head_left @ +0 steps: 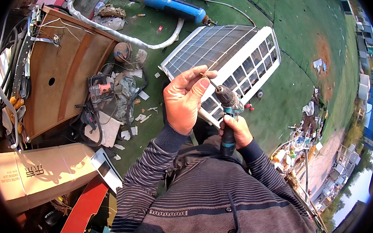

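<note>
Bit-fitting step, by the look: left hand fingers pinch a thin bit at the chuck of the cordless drill, held mid-scene w/ right hand fingers wrapped round its grip, over the white AC grille; next needs bit seated straight, chuck tightened.

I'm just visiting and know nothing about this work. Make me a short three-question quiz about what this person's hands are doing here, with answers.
1. True or false: the right hand grips the handle of a cordless drill.
2. What does the left hand pinch at the drill's tip? A) a thin bit or screw B) a paintbrush C) a coin
3. What white grilled thing lies on the green ground beyond the hands?

Key:
1. True.
2. A, a thin bit or screw; which one is too small to tell.
3. An air conditioner cover.
</note>
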Demonstrator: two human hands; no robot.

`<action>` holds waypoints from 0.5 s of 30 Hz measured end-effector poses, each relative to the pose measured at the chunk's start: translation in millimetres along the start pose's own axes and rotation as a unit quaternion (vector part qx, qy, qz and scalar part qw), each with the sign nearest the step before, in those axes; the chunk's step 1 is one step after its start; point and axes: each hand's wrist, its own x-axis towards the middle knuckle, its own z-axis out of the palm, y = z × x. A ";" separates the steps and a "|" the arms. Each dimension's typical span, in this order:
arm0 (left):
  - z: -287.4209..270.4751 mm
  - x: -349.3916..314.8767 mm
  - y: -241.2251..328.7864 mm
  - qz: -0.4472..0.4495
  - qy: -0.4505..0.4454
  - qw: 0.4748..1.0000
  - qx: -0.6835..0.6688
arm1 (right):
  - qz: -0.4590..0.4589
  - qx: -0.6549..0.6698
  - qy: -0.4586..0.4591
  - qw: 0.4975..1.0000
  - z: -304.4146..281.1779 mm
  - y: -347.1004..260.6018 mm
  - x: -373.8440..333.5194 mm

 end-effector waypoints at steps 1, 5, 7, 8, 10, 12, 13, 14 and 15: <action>1.3 -1.0 0.5 0.008 0.001 1.000 0.008 | 0.004 -0.005 -0.008 1.000 -2.2 0.8 0.7; 3.0 -2.2 -1.3 -0.001 0.019 0.999 0.025 | -0.002 -0.004 -0.013 1.000 -3.6 3.1 1.2; 4.2 -1.7 4.7 -0.023 0.010 0.999 0.021 | -0.009 -0.005 -0.004 1.000 -4.9 5.2 1.4; 3.4 -1.4 6.6 -0.035 0.005 0.999 0.018 | -0.011 -0.005 0.002 1.000 -6.0 6.6 1.3; -1.9 -1.6 2.6 -0.058 -0.002 0.997 0.055 | -0.014 -0.020 0.023 0.999 -11.4 8.7 0.2; -6.2 0.4 -5.5 -0.051 0.007 0.996 0.071 | -0.035 -0.034 0.034 0.998 -18.8 11.0 2.9; -11.0 3.7 -10.4 -0.042 0.024 0.998 0.042 | -0.038 -0.044 0.031 0.998 -24.4 10.3 3.5; -19.4 8.7 -14.6 -0.032 0.043 0.999 0.011 | -0.040 -0.039 0.026 0.998 -27.8 8.1 4.0; -29.3 15.1 -19.8 -0.022 0.061 0.998 -0.019 | -0.041 -0.033 0.021 0.998 -29.5 5.3 5.2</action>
